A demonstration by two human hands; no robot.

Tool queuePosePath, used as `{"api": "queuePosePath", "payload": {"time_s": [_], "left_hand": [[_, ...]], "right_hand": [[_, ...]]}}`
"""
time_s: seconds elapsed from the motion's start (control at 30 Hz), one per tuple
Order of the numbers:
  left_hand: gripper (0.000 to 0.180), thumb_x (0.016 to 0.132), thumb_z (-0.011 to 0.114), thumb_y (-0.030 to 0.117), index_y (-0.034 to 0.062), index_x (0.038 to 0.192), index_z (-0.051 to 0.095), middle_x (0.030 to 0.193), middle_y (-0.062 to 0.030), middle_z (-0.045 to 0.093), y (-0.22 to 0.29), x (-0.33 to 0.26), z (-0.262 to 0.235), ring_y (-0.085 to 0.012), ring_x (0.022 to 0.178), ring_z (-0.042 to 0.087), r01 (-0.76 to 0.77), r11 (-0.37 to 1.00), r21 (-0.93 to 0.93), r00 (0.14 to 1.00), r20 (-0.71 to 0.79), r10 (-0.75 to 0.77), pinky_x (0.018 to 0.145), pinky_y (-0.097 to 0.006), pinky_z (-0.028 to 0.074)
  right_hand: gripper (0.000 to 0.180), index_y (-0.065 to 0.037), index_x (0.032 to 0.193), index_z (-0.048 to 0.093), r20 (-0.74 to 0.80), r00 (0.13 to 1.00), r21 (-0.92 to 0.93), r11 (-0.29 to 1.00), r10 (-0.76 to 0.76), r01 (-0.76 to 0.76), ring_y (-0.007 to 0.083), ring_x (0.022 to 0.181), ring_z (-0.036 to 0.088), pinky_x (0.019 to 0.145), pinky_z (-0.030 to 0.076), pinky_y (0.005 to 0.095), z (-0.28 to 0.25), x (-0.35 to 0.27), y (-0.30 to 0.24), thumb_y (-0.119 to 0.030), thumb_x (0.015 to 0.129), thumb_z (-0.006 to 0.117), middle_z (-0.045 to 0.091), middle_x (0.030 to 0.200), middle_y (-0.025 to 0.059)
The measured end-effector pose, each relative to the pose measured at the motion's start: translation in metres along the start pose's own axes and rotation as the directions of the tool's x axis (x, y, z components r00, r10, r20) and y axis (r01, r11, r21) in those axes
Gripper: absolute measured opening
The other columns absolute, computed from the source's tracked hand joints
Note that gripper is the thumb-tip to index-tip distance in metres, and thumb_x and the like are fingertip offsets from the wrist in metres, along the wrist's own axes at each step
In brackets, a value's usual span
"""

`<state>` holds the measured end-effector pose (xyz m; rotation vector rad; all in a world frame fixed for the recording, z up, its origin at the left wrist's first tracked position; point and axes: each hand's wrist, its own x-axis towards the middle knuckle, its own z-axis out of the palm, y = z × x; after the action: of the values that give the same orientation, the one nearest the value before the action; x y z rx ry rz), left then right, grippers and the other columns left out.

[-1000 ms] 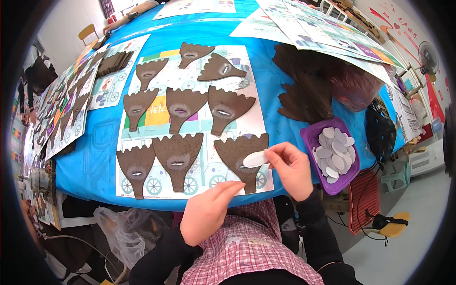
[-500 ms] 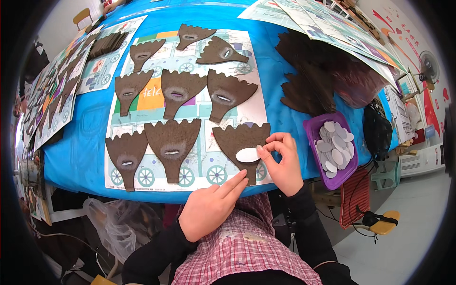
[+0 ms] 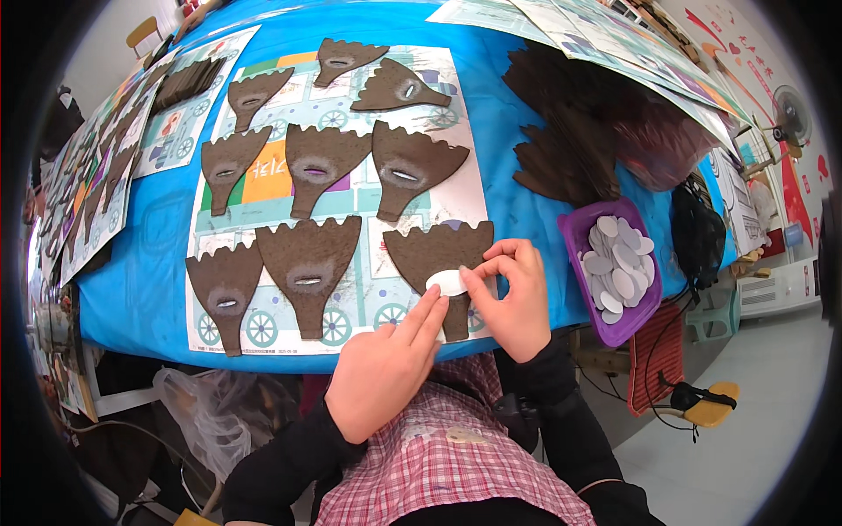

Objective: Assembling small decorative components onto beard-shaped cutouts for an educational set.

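My right hand (image 3: 516, 302) pinches the right end of a white oval disc (image 3: 450, 281) between thumb and fingers. The disc lies over the neck of a dark brown fan-shaped piece (image 3: 437, 248) with a scalloped top edge, and covers the part beneath it. From the lower left, my left hand (image 3: 379, 379) reaches in with index and middle fingers stretched out, their tips at the disc's left lower edge. Several more such brown pieces (image 3: 309, 267), each with a slit through the middle, lie in rows on a printed sheet (image 3: 368, 285).
To the right, a purple tub (image 3: 574, 235) holds several grey-white ovals (image 3: 623, 283). Behind it are a stack of brown pieces (image 3: 561, 167) and printed sheets (image 3: 596, 57). Another laden sheet (image 3: 88, 241) sits at left on the blue tablecloth (image 3: 158, 289).
My left fingertips have moved up to the white oval disc and now touch its edge. In view, the sheet and brown pieces have shifted slightly left. My right hand still pinches the disc.
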<state>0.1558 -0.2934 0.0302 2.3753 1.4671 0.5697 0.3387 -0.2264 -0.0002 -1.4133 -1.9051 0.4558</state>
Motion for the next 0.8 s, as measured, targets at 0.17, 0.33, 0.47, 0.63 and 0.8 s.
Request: {"api": "queuePosePath", "payload": {"time_s": [0.17,0.33,0.47,0.63,0.8], "left_hand": [[0.045,0.084,0.06,0.008,0.0052,0.128,0.052,0.128,-0.0077,0.057,-0.006,0.004,0.0,-0.0209,0.067,0.062,0.014,0.999,0.032,0.999,0.048,-0.015,0.058,-0.032,0.05],[0.065,0.092,0.044,-0.001,0.0076,0.149,0.015,0.128,-0.0161,0.055,-0.007,-0.018,-0.012,-0.0152,0.059,0.059,0.239,0.689,-0.685,0.966,0.094,-0.241,0.058,-0.028,0.05],[0.066,0.098,0.034,0.003,0.0108,0.151,-0.004,0.142,-0.0215,0.038,-0.008,-0.035,-0.022,-0.0128,0.061,0.059,0.367,0.236,-0.9,0.928,0.337,-0.158,0.059,-0.024,0.05],[0.06,0.098,0.033,0.001,0.0077,0.15,0.004,0.144,-0.0202,0.037,-0.024,-0.058,-0.032,-0.0135,0.07,0.062,0.364,0.179,-0.914,0.921,0.325,-0.213,0.062,-0.023,0.05],[0.058,0.093,0.035,-0.005,0.0029,0.148,0.018,0.118,-0.017,0.056,-0.039,-0.083,-0.033,-0.0182,0.087,0.061,0.251,0.614,-0.748,0.946,0.054,-0.321,0.077,-0.027,0.049]], "right_hand": [[0.025,-0.004,0.085,0.049,-0.11,0.994,-0.002,1.0,-0.02,0.02,0.0231,0.084,0.05,0.074,0.041,0.034,0.004,-0.004,0.002,-0.012,0.079,0.072,0.049,0.094,0.0109],[0.025,-0.003,0.097,0.051,-0.186,0.982,0.266,0.962,-0.019,0.069,0.0174,0.079,0.049,0.071,0.042,0.0302,-0.016,-0.015,-0.021,-0.008,0.081,0.07,0.05,0.096,0.01],[0.02,-0.004,0.101,0.061,0.395,0.907,0.556,0.824,-0.149,-0.107,0.0188,0.079,0.057,0.069,0.046,0.0295,-0.016,-0.031,-0.068,-0.009,0.083,0.069,0.058,0.094,0.0075],[0.013,-0.003,0.096,0.064,0.546,0.828,0.566,0.785,-0.129,-0.251,0.0184,0.076,0.061,0.066,0.048,0.0278,0.001,-0.037,-0.078,-0.008,0.084,0.068,0.062,0.088,0.0076],[0.021,-0.002,0.105,0.063,0.645,0.752,0.58,0.729,-0.138,-0.363,0.0099,0.073,0.06,0.064,0.048,0.0239,0.027,-0.047,-0.093,-0.009,0.086,0.069,0.064,0.087,0.0046]]}}
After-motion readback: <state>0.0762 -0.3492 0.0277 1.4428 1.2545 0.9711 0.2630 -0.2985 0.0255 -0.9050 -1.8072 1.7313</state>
